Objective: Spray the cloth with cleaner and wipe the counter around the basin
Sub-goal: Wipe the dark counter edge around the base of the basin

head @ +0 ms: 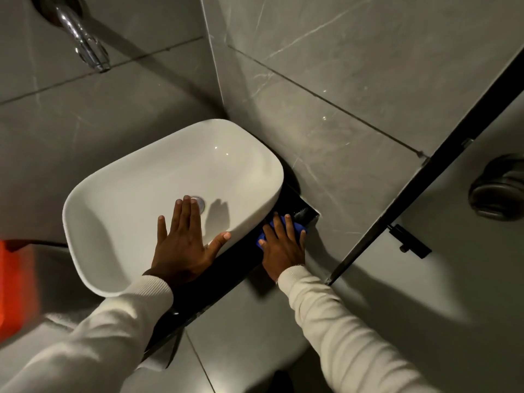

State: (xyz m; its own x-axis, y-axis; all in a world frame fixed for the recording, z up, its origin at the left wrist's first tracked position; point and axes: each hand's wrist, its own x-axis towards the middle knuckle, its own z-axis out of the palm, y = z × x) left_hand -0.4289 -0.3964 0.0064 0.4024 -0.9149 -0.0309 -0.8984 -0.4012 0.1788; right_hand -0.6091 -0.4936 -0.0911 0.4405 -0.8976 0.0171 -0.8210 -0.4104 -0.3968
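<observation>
A white oval basin (136, 194) sits on a narrow black counter (232, 268) in a grey tiled corner. My left hand (184, 239) lies flat on the basin's near rim, fingers spread over the bowl, holding nothing. My right hand (283, 245) presses a blue cloth (276, 222) onto the counter just right of the basin, near the counter's far end. Most of the cloth is hidden under my fingers. No spray bottle is in view.
A chrome tap (85, 43) juts from the wall above the basin. A black-framed glass partition (425, 180) with a hinge runs along the right. An orange object (17, 285) sits at the left edge. The grey wall (340, 123) closes in behind the counter.
</observation>
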